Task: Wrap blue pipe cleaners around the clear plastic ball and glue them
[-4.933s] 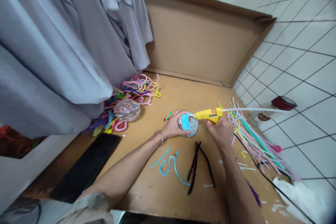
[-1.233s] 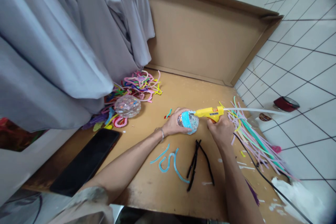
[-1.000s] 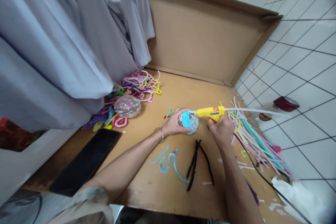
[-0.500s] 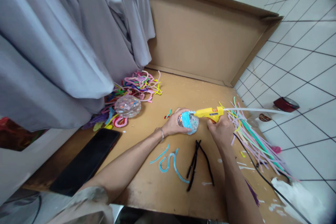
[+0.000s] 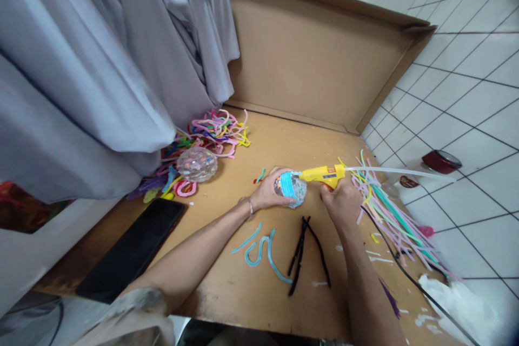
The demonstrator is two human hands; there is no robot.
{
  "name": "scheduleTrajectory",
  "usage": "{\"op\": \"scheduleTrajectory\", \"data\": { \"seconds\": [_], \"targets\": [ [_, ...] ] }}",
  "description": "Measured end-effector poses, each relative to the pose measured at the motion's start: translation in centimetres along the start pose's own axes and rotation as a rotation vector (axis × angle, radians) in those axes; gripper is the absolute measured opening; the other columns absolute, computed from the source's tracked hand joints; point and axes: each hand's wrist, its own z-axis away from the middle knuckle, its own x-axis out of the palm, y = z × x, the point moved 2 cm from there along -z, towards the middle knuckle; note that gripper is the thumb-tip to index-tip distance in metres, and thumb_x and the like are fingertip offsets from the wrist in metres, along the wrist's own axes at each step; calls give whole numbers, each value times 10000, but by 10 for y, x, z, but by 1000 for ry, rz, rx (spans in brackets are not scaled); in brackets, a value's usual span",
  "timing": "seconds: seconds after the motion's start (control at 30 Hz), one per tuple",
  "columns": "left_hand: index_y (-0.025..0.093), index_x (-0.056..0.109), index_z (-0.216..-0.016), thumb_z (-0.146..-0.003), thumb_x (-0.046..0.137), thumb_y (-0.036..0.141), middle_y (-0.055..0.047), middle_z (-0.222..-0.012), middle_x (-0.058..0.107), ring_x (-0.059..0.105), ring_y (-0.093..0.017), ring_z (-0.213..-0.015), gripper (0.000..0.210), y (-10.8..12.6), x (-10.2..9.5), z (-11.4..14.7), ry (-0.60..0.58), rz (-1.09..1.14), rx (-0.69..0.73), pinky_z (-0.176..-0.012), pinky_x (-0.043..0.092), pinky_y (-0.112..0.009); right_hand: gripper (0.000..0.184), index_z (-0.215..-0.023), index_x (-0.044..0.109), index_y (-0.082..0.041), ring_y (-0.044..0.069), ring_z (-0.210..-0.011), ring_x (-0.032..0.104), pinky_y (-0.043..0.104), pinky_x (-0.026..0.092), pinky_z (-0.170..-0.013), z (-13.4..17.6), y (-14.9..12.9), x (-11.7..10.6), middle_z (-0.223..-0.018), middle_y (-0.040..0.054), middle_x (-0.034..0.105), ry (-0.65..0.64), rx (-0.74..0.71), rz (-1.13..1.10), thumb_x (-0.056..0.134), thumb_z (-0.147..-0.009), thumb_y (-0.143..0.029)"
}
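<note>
Your left hand (image 5: 267, 193) is wrapped tight around the little ball (image 5: 292, 189), the see-through one with blue fuzzy wire wound on it. Your fingers curl over its far side and hold it just above the wooden table (image 5: 284, 140), near the middle. Your right hand (image 5: 343, 201) is squeezed shut around the handle of the yellow glue gun (image 5: 322, 174). The tip of the gun touches the top of the ball, right on the blue wire. A long white glue stick (image 5: 401, 171) pokes out of the back of the gun, off to the right.

Almost nothing has changed since half a second ago or a second ago. Both hands, the ball and the gun sit in the same spot. Nearly five seconds back it looked much the same too, only the view sat a bit lower.

Just in front of your hands lie some blue fuzzy wires (image 5: 261, 248) and a few black fuzzy wires (image 5: 302, 254). To the right is a bunch of long pastel wires (image 5: 389, 216), with a black cord (image 5: 409, 275) running past them. To the left sit another clear ball (image 5: 197, 164), a colourful pile of bent wires (image 5: 214, 131) and a black phone (image 5: 132, 251). Grey cloth (image 5: 101, 65) hangs over the left side.
</note>
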Motion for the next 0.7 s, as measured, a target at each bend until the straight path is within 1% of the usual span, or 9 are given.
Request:
{"op": "scheduleTrajectory", "data": {
  "seconds": [0.13, 0.27, 0.53, 0.7],
  "targets": [
    [224, 599, -1289, -549, 909, 372, -99, -1300, 598, 578, -308, -1229, 816, -1, 0, 0, 0, -17, -23, -1105, 439, -473, 220, -753, 585, -180, 178, -575, 476, 287, 281, -572, 0, 0, -1, -631, 56, 590, 8, 16, -11, 513, -788, -384],
    [232, 599, -1299, -541, 917, 377, -96, -1301, 599, 577, -311, -1230, 835, -1, 0, 0, 5, -24, -24, -1106, 437, -477, 205, -725, 563, -191, 179, -566, 470, 280, 276, -563, -1, -1, -3, -598, 40, 561, 24, 32, -41, 524, -768, -388],
    [234, 605, -1292, -542, 914, 373, -91, -1294, 599, 576, -305, -1230, 823, -1, 0, 0, 0, -17, -25, -1106, 438, -465, 233, -760, 599, -168, 199, -590, 505, 291, 270, -573, -1, -1, -2, -649, 75, 596, -30, 16, 4, 508, -794, -379],
    [220, 599, -1292, -558, 904, 387, -100, -1295, 594, 581, -307, -1222, 811, 0, 0, 0, 3, -14, -13, -1099, 450, -469, 252, -767, 600, -165, 199, -596, 511, 287, 275, -572, -1, 0, -2, -663, 87, 617, -38, 19, -7, 510, -802, -398]
  ]
}}
